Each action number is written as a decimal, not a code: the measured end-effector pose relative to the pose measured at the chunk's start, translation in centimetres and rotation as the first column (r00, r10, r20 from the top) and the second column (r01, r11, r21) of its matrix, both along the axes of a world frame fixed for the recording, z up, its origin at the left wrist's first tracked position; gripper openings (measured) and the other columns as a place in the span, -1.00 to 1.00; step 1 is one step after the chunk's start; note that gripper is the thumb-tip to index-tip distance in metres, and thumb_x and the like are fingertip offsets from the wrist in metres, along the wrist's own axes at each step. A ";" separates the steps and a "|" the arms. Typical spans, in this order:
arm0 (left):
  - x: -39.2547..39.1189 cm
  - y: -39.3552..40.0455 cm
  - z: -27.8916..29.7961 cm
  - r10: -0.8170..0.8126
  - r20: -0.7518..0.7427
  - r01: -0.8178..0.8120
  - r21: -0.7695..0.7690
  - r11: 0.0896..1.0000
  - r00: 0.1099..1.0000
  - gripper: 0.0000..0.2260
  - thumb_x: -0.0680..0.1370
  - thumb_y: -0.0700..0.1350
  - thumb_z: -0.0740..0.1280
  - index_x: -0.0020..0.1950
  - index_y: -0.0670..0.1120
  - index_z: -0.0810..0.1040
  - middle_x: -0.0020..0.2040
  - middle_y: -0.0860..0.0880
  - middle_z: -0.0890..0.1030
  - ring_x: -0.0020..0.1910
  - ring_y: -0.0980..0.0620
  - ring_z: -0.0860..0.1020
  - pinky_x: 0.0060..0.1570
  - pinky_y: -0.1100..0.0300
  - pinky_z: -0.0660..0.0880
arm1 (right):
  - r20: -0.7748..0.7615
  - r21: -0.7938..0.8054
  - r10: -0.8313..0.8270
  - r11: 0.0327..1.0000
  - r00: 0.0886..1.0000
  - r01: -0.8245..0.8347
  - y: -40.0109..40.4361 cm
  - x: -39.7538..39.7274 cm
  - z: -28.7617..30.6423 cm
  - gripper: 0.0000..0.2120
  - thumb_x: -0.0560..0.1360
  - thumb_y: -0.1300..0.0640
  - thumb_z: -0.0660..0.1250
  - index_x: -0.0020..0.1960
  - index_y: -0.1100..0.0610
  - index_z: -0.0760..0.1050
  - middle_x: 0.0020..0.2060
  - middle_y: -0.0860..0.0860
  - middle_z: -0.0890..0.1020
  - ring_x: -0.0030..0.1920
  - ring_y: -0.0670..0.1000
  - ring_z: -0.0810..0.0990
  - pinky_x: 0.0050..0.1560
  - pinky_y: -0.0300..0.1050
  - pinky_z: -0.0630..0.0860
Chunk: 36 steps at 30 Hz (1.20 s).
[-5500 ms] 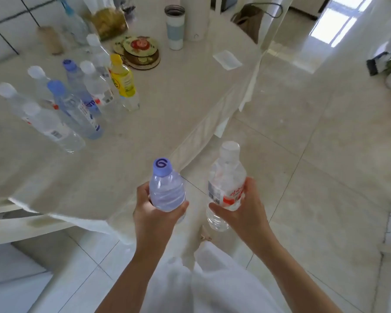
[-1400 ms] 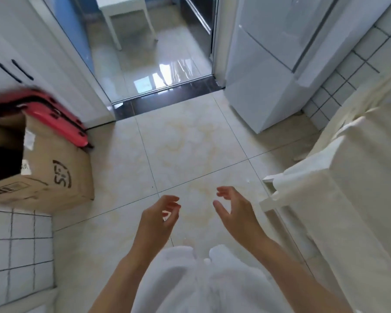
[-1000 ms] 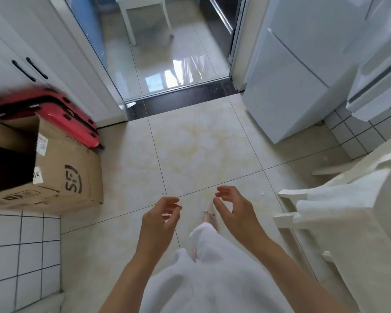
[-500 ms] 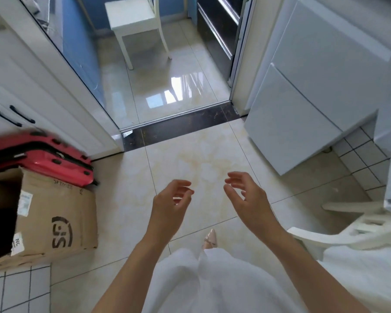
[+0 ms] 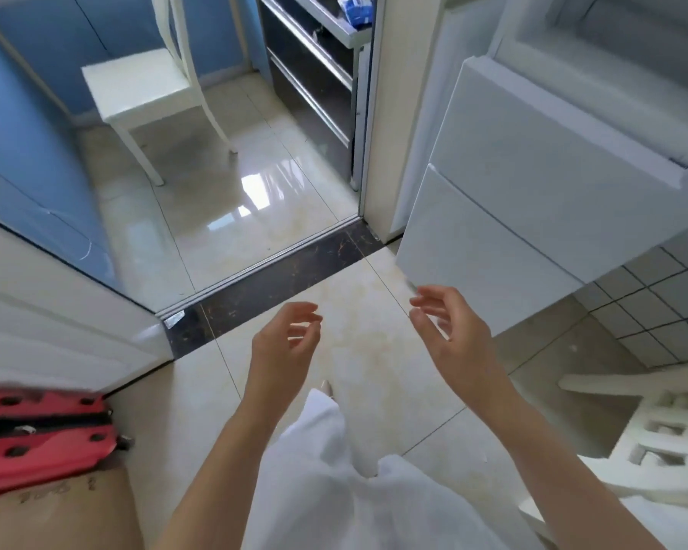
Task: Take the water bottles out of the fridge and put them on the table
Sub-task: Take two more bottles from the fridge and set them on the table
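Left hand [image 5: 285,347] and right hand [image 5: 451,337]: each grip is released, fingers loosely curled, palms facing each other, nothing held. Both hover over the tiled floor [image 5: 358,311]. The white fridge [image 5: 533,164] stands ahead on the right, upper door open, lower drawers closed; the right hand is near its lower front. No water bottles are visible. A red suitcase [image 5: 36,438] lies at lower left. A white chair [image 5: 144,89] stands beyond the dark threshold [image 5: 279,275].
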<state>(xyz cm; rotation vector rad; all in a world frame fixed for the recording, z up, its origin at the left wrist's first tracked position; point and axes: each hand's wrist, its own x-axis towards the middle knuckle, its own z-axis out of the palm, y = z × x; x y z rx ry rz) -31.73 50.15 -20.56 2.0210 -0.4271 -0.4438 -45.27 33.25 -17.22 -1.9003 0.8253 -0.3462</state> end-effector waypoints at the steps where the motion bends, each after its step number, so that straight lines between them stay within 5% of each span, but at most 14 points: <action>1: 2.6 -1.4 0.2 -0.040 0.008 0.040 0.000 0.999 0.999 -0.81 0.54 -0.23 0.34 0.04 0.05 0.55 -0.09 0.14 0.67 -0.13 0.09 0.65 -0.10 0.26 0.56 | 0.008 -0.006 -0.034 0.999 0.999 0.034 -1.1 1.9 0.2 -0.75 0.55 0.05 0.30 0.22 -0.01 0.45 0.05 -0.16 0.62 0.14 -0.23 0.54 0.15 -0.39 0.41; 8: 16.1 -10.6 2.5 -0.262 0.075 0.262 0.014 0.965 0.962 -0.80 0.53 -0.25 0.35 0.06 0.03 0.57 -0.10 0.16 0.67 -0.11 0.12 0.65 -0.02 0.12 0.60 | 0.048 -0.001 -0.242 0.970 0.969 0.242 -6.4 10.2 1.9 -0.73 0.55 0.06 0.29 0.24 0.01 0.44 0.07 -0.16 0.60 0.16 -0.22 0.53 0.19 -0.34 0.40; 14: 21.2 -20.1 4.7 -0.396 0.050 0.398 -0.057 0.916 0.917 -0.80 0.55 -0.23 0.31 0.06 0.06 0.56 -0.09 0.16 0.67 -0.13 0.20 0.62 -0.09 0.30 0.57 | 0.082 -0.004 -0.416 0.908 0.905 0.418 -11.4 13.2 3.4 -0.72 0.55 0.06 0.30 0.25 0.01 0.44 0.07 -0.15 0.60 0.17 -0.20 0.53 0.20 -0.24 0.45; 19: 22.4 -28.2 6.1 -0.507 0.074 0.512 -0.119 0.850 0.859 -0.80 0.55 -0.23 0.31 0.09 0.03 0.57 -0.09 0.11 0.67 -0.12 0.19 0.62 -0.11 0.36 0.55 | 0.123 -0.045 -0.524 0.845 0.843 0.532 -17.1 14.1 4.7 -0.74 0.55 0.06 0.31 0.23 -0.01 0.44 0.05 -0.16 0.61 0.17 -0.20 0.54 0.26 -0.05 0.47; 36: 18.5 -58.6 13.0 -0.680 0.254 0.724 -0.301 0.620 0.688 -0.79 0.55 -0.28 0.31 0.08 0.01 0.54 -0.10 0.07 0.66 -0.14 0.10 0.62 -0.13 0.35 0.52 | 0.338 -0.161 -0.676 0.644 0.655 0.748 -42.5 13.6 12.2 -0.72 0.56 0.09 0.30 0.26 0.07 0.45 0.07 -0.09 0.61 0.14 -0.13 0.57 0.21 -0.14 0.48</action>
